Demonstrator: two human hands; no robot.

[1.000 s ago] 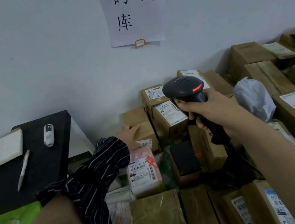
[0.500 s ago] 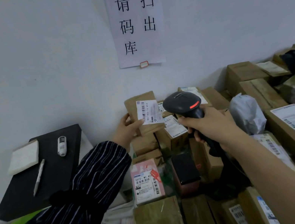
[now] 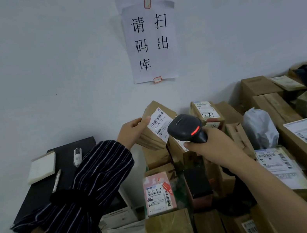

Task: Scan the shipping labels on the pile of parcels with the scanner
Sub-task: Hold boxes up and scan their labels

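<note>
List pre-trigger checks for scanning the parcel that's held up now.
1. Grip: left hand holds small brown cardboard parcel up: ok.
2. View: white shipping label shows, barcode uncovered: ok.
3. Tool: right hand grips black handheld scanner: ok.
4. Power: red light on scanner lit: ok.
5. Aim: scanner window on barcode: cannot tell, window faces away.

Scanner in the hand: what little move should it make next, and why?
Probably a small turn of the scanner so its front faces the label and can read it. The left hand holds a small box up above the pile with its label facing the camera, and the right hand grips the scanner right beside it, red light on.
</note>
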